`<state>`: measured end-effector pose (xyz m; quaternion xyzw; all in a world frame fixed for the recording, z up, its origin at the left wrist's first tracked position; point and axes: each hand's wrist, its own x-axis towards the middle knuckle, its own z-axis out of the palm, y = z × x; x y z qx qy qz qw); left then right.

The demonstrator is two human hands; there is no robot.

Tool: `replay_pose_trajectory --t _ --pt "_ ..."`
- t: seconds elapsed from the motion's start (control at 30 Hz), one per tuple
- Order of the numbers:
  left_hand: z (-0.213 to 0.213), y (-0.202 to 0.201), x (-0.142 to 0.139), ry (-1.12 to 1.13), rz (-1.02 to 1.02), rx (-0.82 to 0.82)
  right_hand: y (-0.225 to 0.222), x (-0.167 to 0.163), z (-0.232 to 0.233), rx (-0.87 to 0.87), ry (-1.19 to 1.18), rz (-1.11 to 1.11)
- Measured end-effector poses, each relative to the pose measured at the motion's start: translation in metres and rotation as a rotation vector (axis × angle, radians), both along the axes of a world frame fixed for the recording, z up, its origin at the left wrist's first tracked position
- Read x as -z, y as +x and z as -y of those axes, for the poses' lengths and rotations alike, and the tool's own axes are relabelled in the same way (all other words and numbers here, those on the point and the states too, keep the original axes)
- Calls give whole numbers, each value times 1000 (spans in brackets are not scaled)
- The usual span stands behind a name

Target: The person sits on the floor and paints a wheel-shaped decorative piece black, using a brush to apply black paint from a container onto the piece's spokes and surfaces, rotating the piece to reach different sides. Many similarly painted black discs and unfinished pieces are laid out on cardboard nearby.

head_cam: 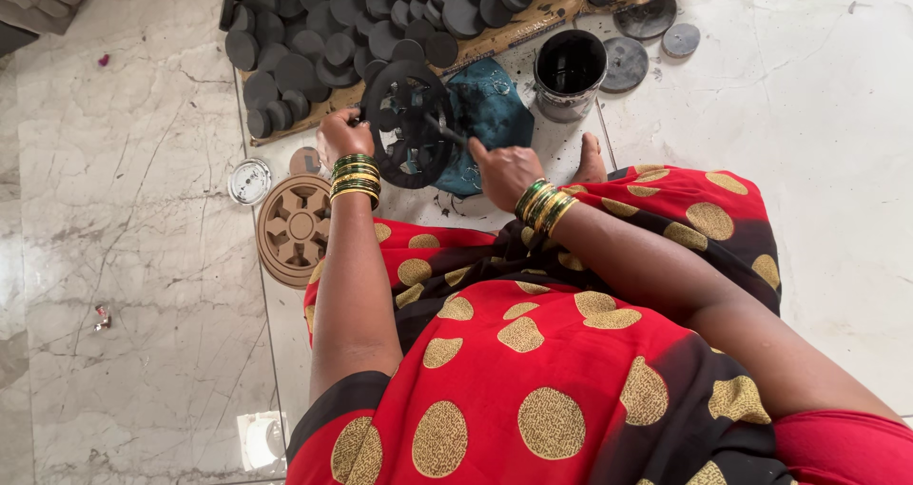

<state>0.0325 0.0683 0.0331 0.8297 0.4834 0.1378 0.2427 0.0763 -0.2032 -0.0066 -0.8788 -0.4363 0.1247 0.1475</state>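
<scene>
Board w/ black discs runs off top edge, so disc count can't be told. Right hand covers the end of a thin tool, type unclear; left hand hides part of the black wheel rim. Teal cloth partly behind wheel; person's lower body cut off at bottom.

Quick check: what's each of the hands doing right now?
Left hand: closed on the black wheel-shaped disc's rim.
Right hand: closed on a thin brush touching the disc.
</scene>
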Motion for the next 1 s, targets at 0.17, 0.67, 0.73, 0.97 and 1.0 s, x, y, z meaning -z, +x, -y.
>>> replay_pose_trajectory --t 0.17,0.67,0.73,0.97,1.0 --pt "2 -1 -4 -38 -16 -12 -7 9 -7 -91 -45 -12" --pt "1 5 2 12 2 9 -15 23 -1 51 51 -104" --pt "2 2 1 -5 36 -21 -24 16 2 39 100 -83" --pt "3 -1 -3 -29 19 -19 -2 9 10 158 70 -132" --pt "3 -1 -2 -25 21 -14 3 10 10 194 101 -100"
